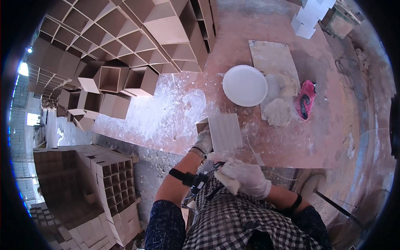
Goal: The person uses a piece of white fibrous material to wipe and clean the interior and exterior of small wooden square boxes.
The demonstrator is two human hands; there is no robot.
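Dusty reddish tabletop (306, 143), pale box (226, 133) with left hand (203, 143) partly inside.

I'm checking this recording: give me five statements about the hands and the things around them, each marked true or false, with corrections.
1. The left hand is at the open side of the small box. True.
2. The right hand wears a pale glove. True.
3. The right hand is inside the small box. False: the right hand is apart from it, in front of the checked apron.
4. A round white dish lies beyond the small box, on the reddish surface. True.
5. The pink bundle lies to the left of the round white dish. False: it lies to the right.
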